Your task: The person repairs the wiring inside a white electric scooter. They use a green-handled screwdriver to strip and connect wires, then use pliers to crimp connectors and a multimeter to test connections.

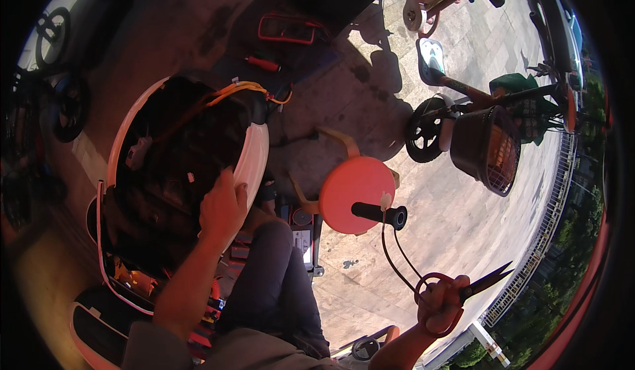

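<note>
My right hand [438, 298], at the lower right, is closed around scissors [486, 282] with red loop handles and dark blades pointing right. A dark cable [390, 257] loops from this hand up to a small white connector [385, 201] by a black ribbed handlebar grip [380, 214]. The grip is over the round red stool [354, 185]; whether cable and grip are joined I cannot tell. My left hand [221, 204] is at the white side panel [254, 158] of an opened scooter body, fingers curled; what they hold, if anything, is hidden. A small white connector [191, 178] shows in the dark cavity.
Orange cables [241, 87] cross the cavity's far rim. Beyond it lie a red-handled tool [263, 63] and a red-edged case [287, 29]. A parked bike with a dark basket [486, 148] stands at the right. Several tools and parts [205, 317] lie beside my legs.
</note>
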A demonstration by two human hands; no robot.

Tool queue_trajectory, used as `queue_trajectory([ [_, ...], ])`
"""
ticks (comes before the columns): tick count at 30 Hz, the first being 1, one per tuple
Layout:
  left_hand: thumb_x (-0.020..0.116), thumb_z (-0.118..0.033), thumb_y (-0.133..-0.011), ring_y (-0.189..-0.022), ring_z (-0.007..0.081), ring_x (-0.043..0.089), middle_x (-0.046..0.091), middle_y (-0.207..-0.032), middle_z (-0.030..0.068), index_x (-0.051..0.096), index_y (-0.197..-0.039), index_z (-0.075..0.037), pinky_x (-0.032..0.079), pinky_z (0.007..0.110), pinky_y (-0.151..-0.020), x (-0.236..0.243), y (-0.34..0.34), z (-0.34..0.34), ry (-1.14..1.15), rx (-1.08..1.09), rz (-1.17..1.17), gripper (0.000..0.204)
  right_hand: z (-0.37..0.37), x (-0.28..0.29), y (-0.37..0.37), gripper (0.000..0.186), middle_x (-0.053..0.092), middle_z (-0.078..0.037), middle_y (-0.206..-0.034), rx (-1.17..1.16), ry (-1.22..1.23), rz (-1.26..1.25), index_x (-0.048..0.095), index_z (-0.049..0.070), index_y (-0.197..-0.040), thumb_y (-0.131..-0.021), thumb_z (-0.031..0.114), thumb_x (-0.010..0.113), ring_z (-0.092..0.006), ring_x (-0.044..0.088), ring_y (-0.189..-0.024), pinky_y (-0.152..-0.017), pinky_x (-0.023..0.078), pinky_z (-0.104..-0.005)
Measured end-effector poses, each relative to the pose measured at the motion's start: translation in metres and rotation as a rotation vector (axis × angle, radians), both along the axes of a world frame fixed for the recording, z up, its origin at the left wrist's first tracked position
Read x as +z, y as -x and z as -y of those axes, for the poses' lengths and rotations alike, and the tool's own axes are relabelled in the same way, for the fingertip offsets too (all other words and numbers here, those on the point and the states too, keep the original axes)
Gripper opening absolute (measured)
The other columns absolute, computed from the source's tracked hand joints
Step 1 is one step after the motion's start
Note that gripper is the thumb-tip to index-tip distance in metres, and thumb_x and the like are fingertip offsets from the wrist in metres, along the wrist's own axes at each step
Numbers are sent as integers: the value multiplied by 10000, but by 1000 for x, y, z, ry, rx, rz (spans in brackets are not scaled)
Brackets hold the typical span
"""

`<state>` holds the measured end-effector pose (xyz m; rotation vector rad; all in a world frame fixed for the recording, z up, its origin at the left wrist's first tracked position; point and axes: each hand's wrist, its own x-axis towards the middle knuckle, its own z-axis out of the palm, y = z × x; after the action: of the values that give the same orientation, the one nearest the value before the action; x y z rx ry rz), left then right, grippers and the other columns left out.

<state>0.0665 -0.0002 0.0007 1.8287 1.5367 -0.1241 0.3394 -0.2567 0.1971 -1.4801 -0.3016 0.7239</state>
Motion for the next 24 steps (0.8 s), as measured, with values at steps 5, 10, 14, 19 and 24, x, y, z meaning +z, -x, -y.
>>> queue_trajectory([
  [5, 634, -183, -936, -1089, 369, 613, 608, -1263, 186, 478, -1370, -16, 508, 458, -902, 3, 7, 6, -319, 2, 252, 491, -33, 7, 10, 598, 395, 20, -602, -4, 112, -49, 422, 75, -1205, -873, 406, 793, -69, 302, -484, -467, 180, -259],
  [10, 591, -266, -1002, -1007, 239, 632, 640, -1236, 146, 523, -1354, -21, 506, 351, -862, 48, -3, 44, 559, 383, 868, 434, -72, 23, 33, 631, 442, 17, -632, 172, 309, -72, 479, 78, -1132, -724, 281, 914, -87, 375, -520, -718, 414, -312],
  [14, 467, -361, -1071, -916, 212, 672, 691, -1088, 156, 566, -1317, -36, 524, 346, -795, 71, -8, 54, 1534, 962, 1448, 420, -105, 43, 55, 623, 485, 24, -736, 483, 534, -297, 546, 60, -1079, -603, 75, 948, -86, 455, -674, -889, 418, -320],
  [19, 458, -365, -1082, -711, 168, 646, 698, -823, 96, 580, -1247, -48, 500, 294, -696, 81, 11, 41, 1404, 944, 1531, 377, -150, 63, 68, 578, 525, 7, -826, 692, 794, -196, 536, 48, -1105, -650, -61, 875, -78, 477, -737, -666, 395, -238],
  [24, 405, -292, -1101, -992, 121, 643, 699, -1055, 38, 605, -1216, -69, 467, 282, -859, 97, -1, 36, 1265, 766, 1536, 320, -207, 83, 76, 605, 519, 16, -826, 907, 721, -107, 527, 58, -1124, -641, -54, 875, -62, 458, -706, -631, 385, -240],
])
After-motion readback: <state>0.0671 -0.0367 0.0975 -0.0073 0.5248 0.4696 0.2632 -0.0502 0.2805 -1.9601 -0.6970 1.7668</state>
